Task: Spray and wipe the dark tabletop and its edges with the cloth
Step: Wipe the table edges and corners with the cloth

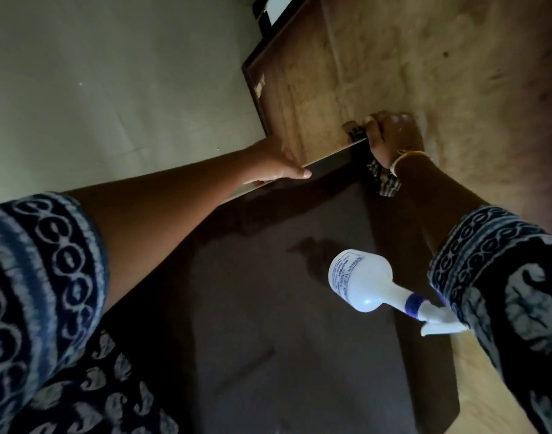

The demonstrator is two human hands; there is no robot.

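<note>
The dark tabletop fills the lower middle of the head view, with a pale far edge. My left hand grips that far edge, thumb on top and fingers hidden behind it. My right hand holds a checked cloth against the table's far right corner; part of the cloth shows beyond the edge, part hangs under my wrist. A white spray bottle with a blue collar lies on its side on the tabletop, near my right forearm.
A worn brown mat or board covers the floor beyond the table. Grey floor spreads to the left. A dark-and-white object sits at the top edge. Light wooden flooring shows at the lower right.
</note>
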